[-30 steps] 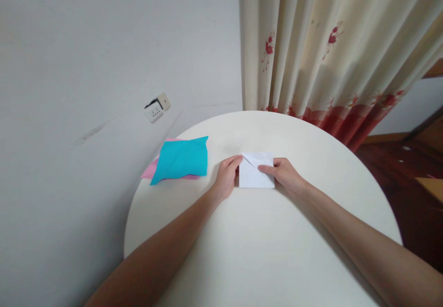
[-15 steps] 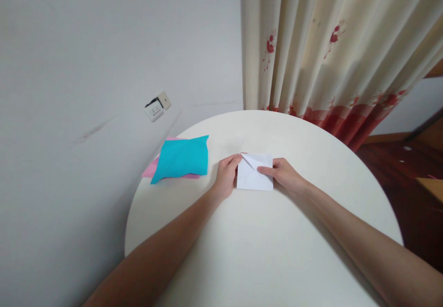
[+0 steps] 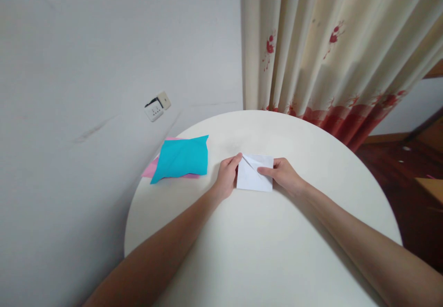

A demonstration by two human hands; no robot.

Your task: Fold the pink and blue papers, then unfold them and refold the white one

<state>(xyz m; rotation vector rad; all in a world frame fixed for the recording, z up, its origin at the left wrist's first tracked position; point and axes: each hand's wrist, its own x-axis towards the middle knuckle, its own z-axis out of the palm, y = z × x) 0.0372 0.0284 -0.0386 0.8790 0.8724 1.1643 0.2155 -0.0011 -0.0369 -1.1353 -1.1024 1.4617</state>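
Observation:
A folded white paper (image 3: 252,181), roughly square, is held between both hands over the round white table (image 3: 249,238). My left hand (image 3: 226,176) pinches its upper left corner, with the thumb at the tip. My right hand (image 3: 284,175) grips the right side, thumb lying across the front and the other fingers behind the paper. A slanting fold edge runs from the upper left corner down toward the right thumb. The fingers behind the paper are hidden.
Left of the hands, a crumpled blue sheet (image 3: 183,158) lies on top of a pink sheet (image 3: 149,169) near the table's edge. A wall with a socket (image 3: 154,111) rises on the left. A cream and red curtain (image 3: 311,44) hangs behind the table.
The slanting flap at the paper's top left has shifted slightly, and the paper lies a little differently at its upper edge. Both hands keep nearly the same place and hold.

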